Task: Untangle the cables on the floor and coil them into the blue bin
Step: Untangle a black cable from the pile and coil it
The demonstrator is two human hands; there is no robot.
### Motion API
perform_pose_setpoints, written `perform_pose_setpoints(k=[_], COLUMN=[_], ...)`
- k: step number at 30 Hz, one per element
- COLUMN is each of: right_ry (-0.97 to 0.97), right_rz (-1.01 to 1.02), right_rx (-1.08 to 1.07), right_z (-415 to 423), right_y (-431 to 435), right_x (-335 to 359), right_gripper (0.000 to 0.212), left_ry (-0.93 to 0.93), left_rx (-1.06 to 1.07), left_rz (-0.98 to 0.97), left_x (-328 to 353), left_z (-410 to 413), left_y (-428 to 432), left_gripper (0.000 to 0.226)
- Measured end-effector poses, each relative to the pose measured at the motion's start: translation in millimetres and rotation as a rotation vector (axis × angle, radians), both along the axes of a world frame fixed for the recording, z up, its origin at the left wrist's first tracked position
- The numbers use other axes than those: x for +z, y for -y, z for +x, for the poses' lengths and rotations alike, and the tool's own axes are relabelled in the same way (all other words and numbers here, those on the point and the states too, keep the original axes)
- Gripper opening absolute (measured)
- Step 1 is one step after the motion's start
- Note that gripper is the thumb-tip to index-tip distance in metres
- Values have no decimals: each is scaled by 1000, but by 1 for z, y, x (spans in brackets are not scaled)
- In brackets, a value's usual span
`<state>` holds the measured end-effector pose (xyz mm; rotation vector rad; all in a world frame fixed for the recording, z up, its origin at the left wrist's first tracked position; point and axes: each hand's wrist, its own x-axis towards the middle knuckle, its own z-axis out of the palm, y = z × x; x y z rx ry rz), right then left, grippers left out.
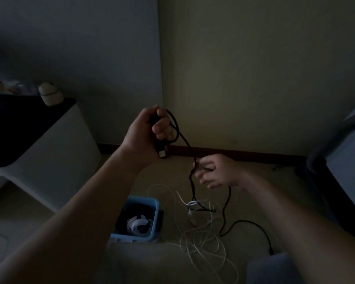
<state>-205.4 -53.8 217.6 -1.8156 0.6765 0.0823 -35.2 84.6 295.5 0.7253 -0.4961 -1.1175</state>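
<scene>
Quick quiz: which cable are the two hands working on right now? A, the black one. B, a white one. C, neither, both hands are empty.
A: the left hand grips gathered loops of the black cable, which runs down through the fingers of the right hand, while the white cables lie tangled on the floor.

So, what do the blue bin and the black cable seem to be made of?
The blue bin is probably moulded plastic: even light-blue colour, thick rounded rim, smooth walls. The black cable, gripped in the left hand, has a flexible matte sheath, perhaps rubber or braided fabric; the dim light hides its texture. Its plug has a pale, likely metal tip.
</scene>
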Motion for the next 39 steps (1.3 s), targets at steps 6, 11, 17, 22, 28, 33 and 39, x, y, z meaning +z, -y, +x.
perform_pose_setpoints(k=[6, 11, 17, 22, 28, 33, 39], right_ry=[-12, 73, 309, 578, 209, -125, 312], right_rz=[-213, -115, 31, 282, -50, -495, -38], right_rx=[95, 155, -117, -311, -950, -557, -37], right_z=[2, 0, -3, -5, -14, -19, 20], right_y=[6, 6, 22, 22, 59, 58, -4], right_x=[12, 21, 23, 26, 17, 7, 23], right_gripper=[27, 18, 33, 20, 23, 50, 26], left_ry=[95, 280, 659, 1278, 1132, 507, 255], left_rx=[209, 372, 666, 649, 511, 77, -257], left_rz=[132, 291, 530, 896, 914, 647, 417], left_x=[-4, -6, -20, -44, -44, -23, -15], left_z=[9, 10, 40, 43, 37, -3, -28], left_y=[-2, 1, -1, -8, -1, 10, 17], left_gripper=[28, 29, 30, 31, 29, 35, 33])
